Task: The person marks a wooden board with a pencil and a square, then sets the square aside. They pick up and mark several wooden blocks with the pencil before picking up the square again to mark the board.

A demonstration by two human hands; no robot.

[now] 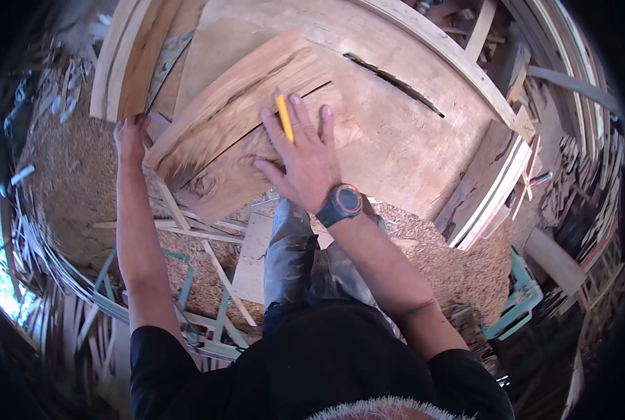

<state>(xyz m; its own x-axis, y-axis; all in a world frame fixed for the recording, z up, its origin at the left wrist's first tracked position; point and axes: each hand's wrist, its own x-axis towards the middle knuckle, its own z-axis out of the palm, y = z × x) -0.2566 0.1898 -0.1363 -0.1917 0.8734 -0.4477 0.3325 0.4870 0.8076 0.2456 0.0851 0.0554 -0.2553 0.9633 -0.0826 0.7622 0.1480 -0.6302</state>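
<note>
My right hand (305, 164) lies on a grained wooden board (235, 171), fingers spread, with a yellow pencil (285, 119) held between two of them. Just beyond that board is a curved wooden piece (228, 98) with a dark crack along its grain. At the left, the fingers of my left hand (131, 140) are closed at the near end of a thick curved timber (141, 66). Their exact grip is partly hidden. Under these pieces spreads a large plywood sheet (403, 157) with a dark narrow slit (395, 84).
A long curved wooden rim (452, 49) borders the sheet's far side. At right stands a short timber block (484, 185). Sawdust (459, 273) and thin offcuts (221, 280) cover the floor. Green metal frames (519, 297) stand low on either side of me.
</note>
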